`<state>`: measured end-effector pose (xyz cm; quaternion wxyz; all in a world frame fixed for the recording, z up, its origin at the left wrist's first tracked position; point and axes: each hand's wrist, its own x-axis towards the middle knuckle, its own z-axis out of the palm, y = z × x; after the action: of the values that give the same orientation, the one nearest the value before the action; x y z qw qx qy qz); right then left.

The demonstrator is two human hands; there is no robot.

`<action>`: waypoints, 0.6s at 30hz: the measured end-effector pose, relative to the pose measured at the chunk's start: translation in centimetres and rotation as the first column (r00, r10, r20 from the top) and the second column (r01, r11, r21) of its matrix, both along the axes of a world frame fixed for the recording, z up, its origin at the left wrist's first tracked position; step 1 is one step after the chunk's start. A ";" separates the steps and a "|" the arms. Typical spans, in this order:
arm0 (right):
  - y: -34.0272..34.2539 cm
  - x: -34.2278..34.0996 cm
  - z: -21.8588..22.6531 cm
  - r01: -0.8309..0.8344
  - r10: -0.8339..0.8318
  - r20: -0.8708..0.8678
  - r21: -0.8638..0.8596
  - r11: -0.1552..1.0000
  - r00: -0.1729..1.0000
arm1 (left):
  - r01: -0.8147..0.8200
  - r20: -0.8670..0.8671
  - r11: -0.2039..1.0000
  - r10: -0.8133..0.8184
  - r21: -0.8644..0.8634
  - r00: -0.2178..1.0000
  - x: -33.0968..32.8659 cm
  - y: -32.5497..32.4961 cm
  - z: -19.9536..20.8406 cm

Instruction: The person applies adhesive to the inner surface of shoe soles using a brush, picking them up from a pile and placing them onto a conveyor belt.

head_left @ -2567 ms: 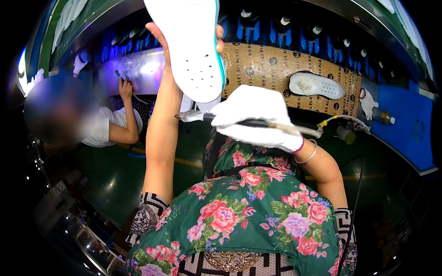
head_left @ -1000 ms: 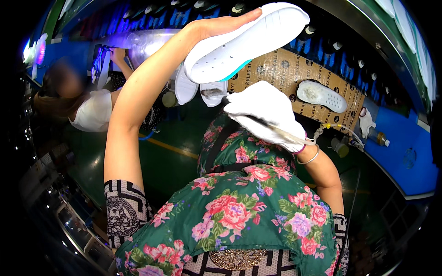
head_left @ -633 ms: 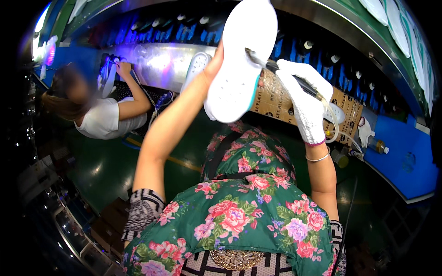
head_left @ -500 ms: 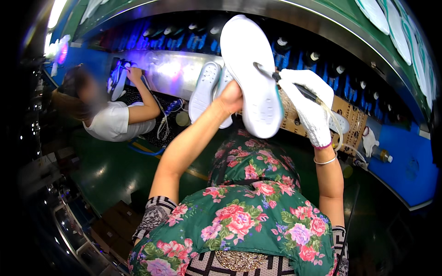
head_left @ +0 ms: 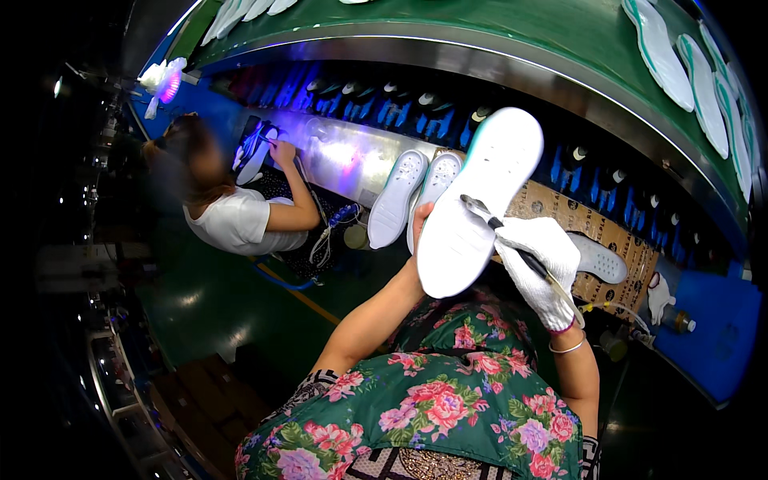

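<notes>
My left hand [head_left: 421, 230], bare, grips a white shoe sole [head_left: 482, 188] by its left edge; most of its fingers are hidden behind the sole. The sole is tilted, with its far end leaning right and a thin green rim showing along its upper left side. In a white knitted glove, my right hand [head_left: 541, 254] is closed around a brush [head_left: 490, 218] with a dark handle. The brush tip touches the sole's face near the middle. A pale tube [head_left: 566, 301] runs back from the brush along my right wrist.
Two white soles [head_left: 397, 196] lie side by side on the metal bench [head_left: 340, 152]. Another sole [head_left: 600, 259] rests on printed cardboard [head_left: 552, 206]. Dark shoe uppers [head_left: 392, 108] line the back under a green shelf [head_left: 480, 32]. A co-worker [head_left: 252, 212] sits at left.
The sole has been turned end for end and sits lower and further right in view. My right hand has moved down with the brush. The whole view has shifted.
</notes>
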<state>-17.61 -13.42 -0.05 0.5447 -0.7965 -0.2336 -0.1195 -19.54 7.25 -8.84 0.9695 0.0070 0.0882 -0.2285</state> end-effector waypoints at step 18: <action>0.4 0.7 0.1 0.092 -0.092 -0.012 0.082 0.992 0.996 | -0.106 0.058 0.885 0.089 0.454 0.994 0.2 -8.5 1.3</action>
<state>-16.90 -13.05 0.05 0.5718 -0.7838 -0.1893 -0.1508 -19.34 -1.22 -7.54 0.9524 0.2340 0.1223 -0.1523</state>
